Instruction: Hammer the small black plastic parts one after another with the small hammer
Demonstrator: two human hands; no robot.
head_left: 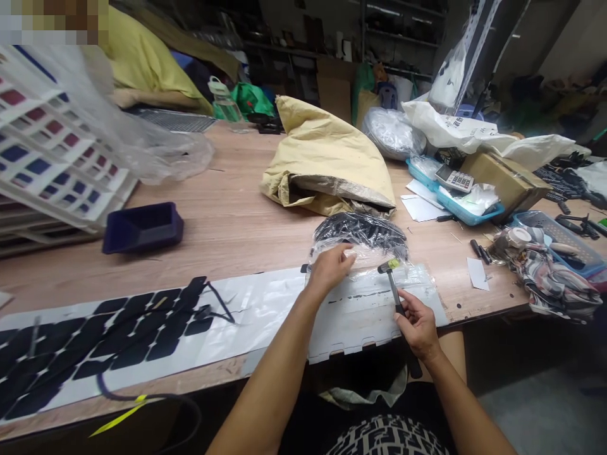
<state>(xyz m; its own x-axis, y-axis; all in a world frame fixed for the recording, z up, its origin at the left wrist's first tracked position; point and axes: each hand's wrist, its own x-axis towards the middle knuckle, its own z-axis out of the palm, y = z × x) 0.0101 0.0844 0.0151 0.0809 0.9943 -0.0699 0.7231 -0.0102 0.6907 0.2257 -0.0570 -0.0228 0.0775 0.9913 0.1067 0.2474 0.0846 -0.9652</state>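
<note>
My right hand is closed around the black handle of a small hammer whose yellow-and-black head points up over the table edge. My left hand rests with curled fingers on a clear plastic bag full of small black parts, pinching its near edge. Both hands hover over a long white sheet lying along the front of the wooden table. Rows of flat black pieces are laid out on that sheet to my left.
A dark blue tray sits at mid-left. White racks with coloured squares stand at far left. A tan sack, a blue basket with a calculator, a cardboard box and a cloth bundle crowd the right.
</note>
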